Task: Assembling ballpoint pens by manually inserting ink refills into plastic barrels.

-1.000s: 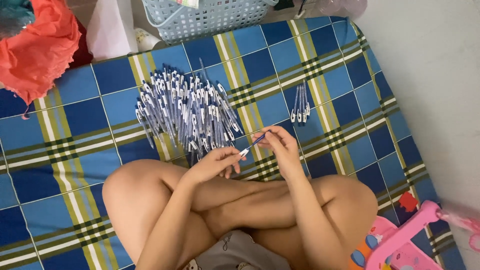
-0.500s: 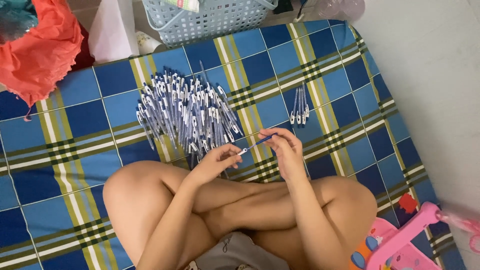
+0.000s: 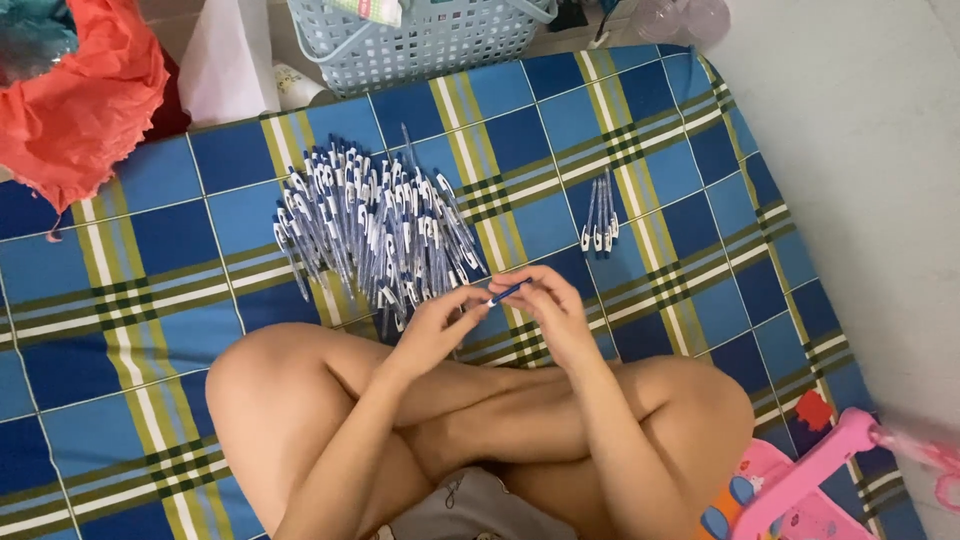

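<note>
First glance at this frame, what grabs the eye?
The big heap of blue-and-white pens on the blue plaid mat, just ahead of the seated person's crossed legs. Next, the left hand and right hand meeting at mid-frame, with a single pen between their fingertips. To the right lies a small separate group of pens, and an orange cloth fills the top-left corner.

One big heap of blue-and-white plastic pens (image 3: 375, 235), too many to count; right of heap, small group of about five pens (image 3: 600, 222); one pen (image 3: 505, 293) held.
</note>
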